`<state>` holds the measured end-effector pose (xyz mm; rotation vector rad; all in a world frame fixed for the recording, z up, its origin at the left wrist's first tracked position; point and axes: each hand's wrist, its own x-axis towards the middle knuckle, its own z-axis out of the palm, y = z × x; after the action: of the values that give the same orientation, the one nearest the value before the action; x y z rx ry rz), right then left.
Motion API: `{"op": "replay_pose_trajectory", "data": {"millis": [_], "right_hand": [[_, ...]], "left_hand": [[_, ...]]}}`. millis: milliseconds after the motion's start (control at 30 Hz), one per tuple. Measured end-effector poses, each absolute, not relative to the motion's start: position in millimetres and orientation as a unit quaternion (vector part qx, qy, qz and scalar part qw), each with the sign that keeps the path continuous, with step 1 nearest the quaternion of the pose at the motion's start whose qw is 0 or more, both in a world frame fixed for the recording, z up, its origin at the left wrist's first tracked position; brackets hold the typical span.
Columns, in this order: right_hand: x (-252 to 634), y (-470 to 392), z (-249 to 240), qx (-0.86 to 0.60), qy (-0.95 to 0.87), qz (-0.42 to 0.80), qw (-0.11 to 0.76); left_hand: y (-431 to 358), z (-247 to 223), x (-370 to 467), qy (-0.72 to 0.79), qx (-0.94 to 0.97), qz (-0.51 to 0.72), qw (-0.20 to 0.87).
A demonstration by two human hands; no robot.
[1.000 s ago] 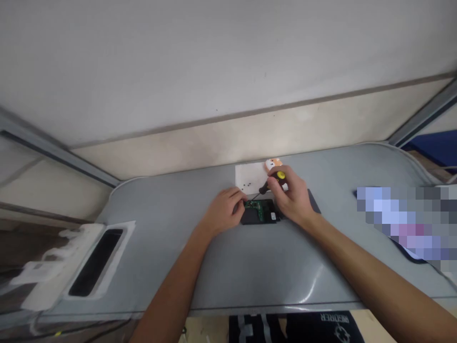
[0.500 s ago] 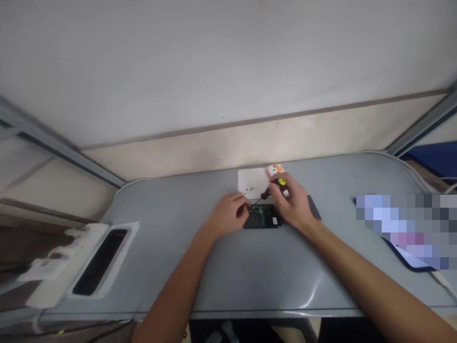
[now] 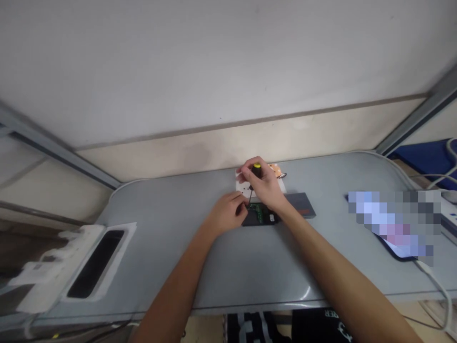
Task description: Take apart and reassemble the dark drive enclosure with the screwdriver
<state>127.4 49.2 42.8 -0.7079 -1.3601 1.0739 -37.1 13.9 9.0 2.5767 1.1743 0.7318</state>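
Note:
My right hand [image 3: 263, 183] is closed around a black screwdriver [image 3: 256, 169] with a yellow end cap. The screwdriver stands nearly upright, its tip down at the top left part of a green circuit board [image 3: 259, 214] set in a flat black device [image 3: 252, 220]. At the device's left edge is my left hand [image 3: 228, 212], its thumb and fingers pinched together by the screwdriver's tip; what they hold, if anything, is too small to see. Behind the device lies a white sheet [image 3: 241, 183] with several small dark screws [image 3: 244, 189].
A dark flat panel [image 3: 302, 205] lies right of the device, and an orange-and-white figure [image 3: 274, 169] sits behind. A phone [image 3: 396, 233] with a cable is at the right. At the left are a black slab [image 3: 96, 264] on white paper and a white power strip [image 3: 43, 290].
My right hand has moved left and swung the screwdriver from a slant to nearly upright. More of the dark panel shows. The view has shifted slightly.

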Motion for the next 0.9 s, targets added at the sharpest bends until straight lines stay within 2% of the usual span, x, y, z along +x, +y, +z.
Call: {"op": "replay_pose_trajectory", "data": {"millis": [167,433,667,900], "right_hand": [[119,43,39,-0.307,-0.525,0.477,0.634],[126,35,46,-0.255,-0.525,0.558,0.590],[126,33,45,-0.260,-0.517,0.558,0.594],[138,33,46,-0.215,-0.490,0.612,0.582]], "left_hand": [[15,8,-37,0.402,0.877,0.240,0.107],[15,8,-38,0.401,0.875,0.250,0.108],[16,6,-40,0.389,0.878,0.258,0.105],[18,5,-40,0.387,0.879,0.260,0.104]]}}
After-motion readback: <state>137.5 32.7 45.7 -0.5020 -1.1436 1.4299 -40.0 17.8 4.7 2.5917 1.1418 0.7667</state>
